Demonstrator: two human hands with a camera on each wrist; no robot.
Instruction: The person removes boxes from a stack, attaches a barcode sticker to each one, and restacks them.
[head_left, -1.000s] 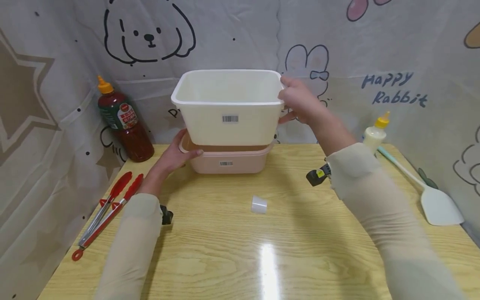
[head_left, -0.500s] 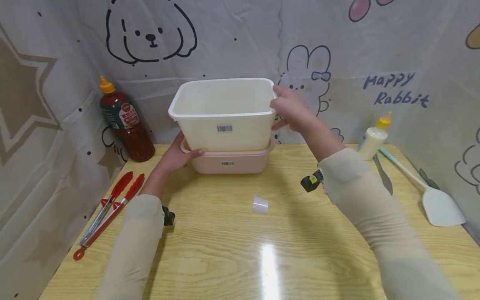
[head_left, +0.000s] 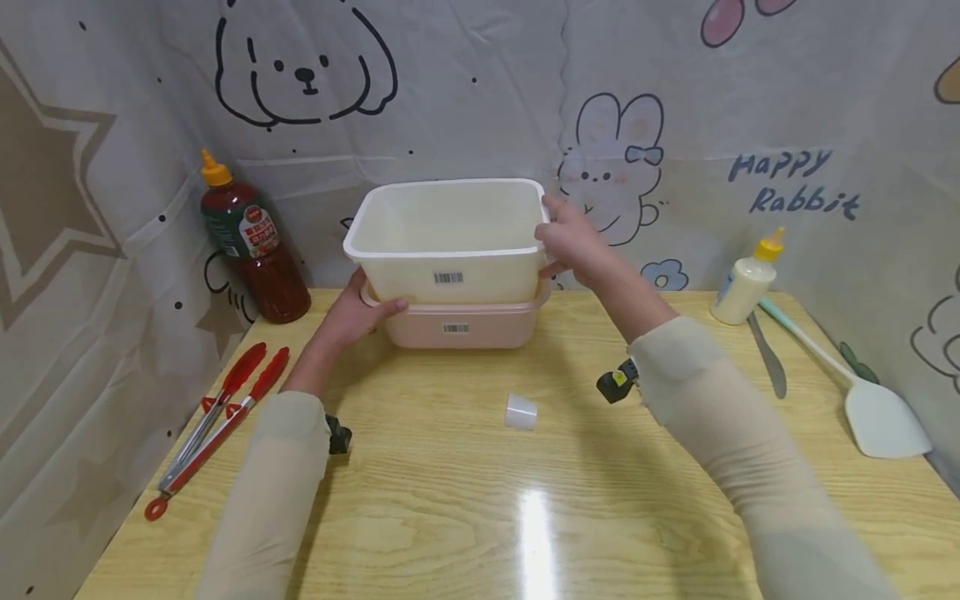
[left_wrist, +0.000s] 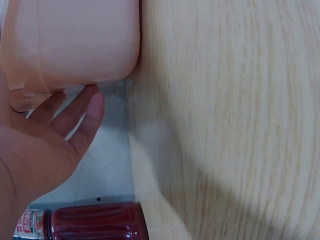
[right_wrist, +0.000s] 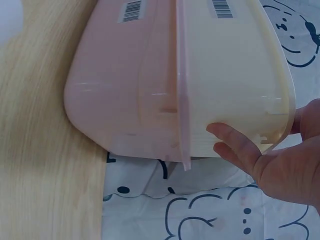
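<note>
A cream plastic bin (head_left: 450, 279) with a barcode sticker sits partly inside a pink plastic bin (head_left: 461, 327), its upper part standing above the pink rim. The pink bin rests on the table near the back wall. My left hand (head_left: 351, 315) grips the pink bin's left end, thumb over the rim; in the left wrist view its fingers (left_wrist: 75, 112) lie against the bin's end. With my right hand (head_left: 573, 242) I hold the cream bin's right end near the rim; in the right wrist view fingers (right_wrist: 232, 142) press its side.
A small translucent cup (head_left: 521, 412) lies in front of the bins. At left are red-handled tongs (head_left: 217, 433) and a red sauce bottle (head_left: 255, 242). At right stand a yellow-capped bottle (head_left: 744, 287), a knife (head_left: 767, 358) and a white spatula (head_left: 885, 421).
My right hand has lowered the cream bin down into the pink bin, shifting it slightly left on the way. My left hand stays on the pink bin, which has not moved.
</note>
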